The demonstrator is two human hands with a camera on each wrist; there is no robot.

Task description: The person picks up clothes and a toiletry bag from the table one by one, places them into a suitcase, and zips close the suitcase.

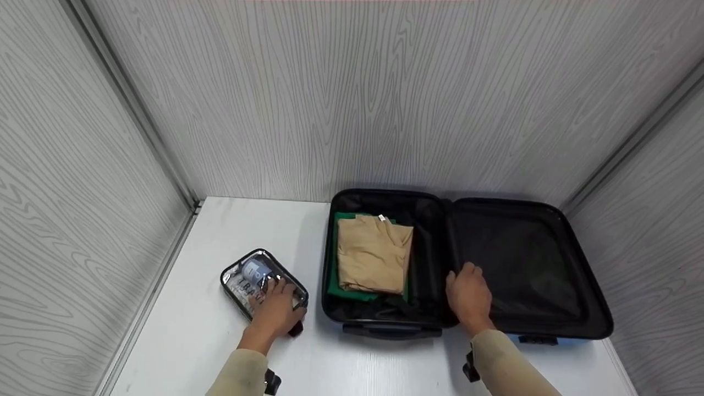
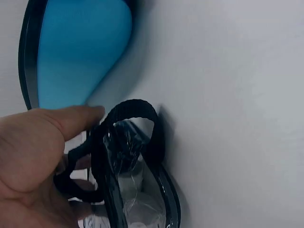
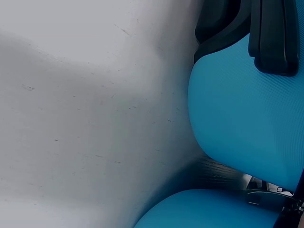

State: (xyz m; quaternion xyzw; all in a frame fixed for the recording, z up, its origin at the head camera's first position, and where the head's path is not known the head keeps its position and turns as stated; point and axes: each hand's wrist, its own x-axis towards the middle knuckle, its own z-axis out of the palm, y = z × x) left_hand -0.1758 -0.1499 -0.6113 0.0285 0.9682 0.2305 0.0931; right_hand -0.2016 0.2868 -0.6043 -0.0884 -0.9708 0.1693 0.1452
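A clear toiletry bag (image 1: pixel 234 280) with black piping and printed lettering lies on the white table at the left. My left hand (image 1: pixel 275 308) grips it near its front corner, fingers over its top. In the left wrist view the thumb is beside a black strap loop (image 2: pixel 135 109). An open suitcase (image 1: pixel 388 324), black inside and blue outside, stands to the right. My right hand (image 1: pixel 470 297) holds the inner rim where its two halves meet; the right wrist view mostly shows the blue shell (image 3: pixel 242 104). Folded tan clothing (image 1: pixel 374 256) lies on green fabric (image 1: pixel 333 289) in the left half.
The suitcase's right half (image 1: pixel 517 264) lies open toward the right wall. Grey wood-grain panels (image 1: pixel 352 99) enclose the table (image 1: pixel 187 324) at the back and both sides. Bare tabletop shows between the toiletry bag and the suitcase.
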